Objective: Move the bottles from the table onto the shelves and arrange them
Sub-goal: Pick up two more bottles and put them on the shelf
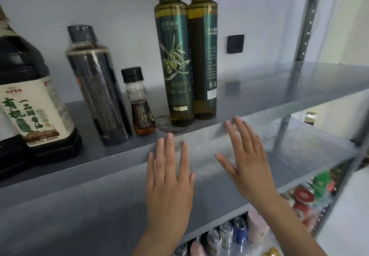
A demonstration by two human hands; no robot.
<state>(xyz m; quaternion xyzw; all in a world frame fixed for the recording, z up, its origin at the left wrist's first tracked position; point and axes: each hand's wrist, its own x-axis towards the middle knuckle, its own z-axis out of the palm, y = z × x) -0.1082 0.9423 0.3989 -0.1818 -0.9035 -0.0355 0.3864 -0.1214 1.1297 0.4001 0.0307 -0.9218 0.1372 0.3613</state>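
Both hands hang palm-down at the shelf front, fingers straight and spread, holding nothing: left hand, right hand. From my remote feed I cannot tell whether they touch the edge. Five bottles stand on the shelf: soy sauce jug far left, tall dark bottle, small black-capped bottle, then two olive oil bottles touching side by side. Cans sit below.
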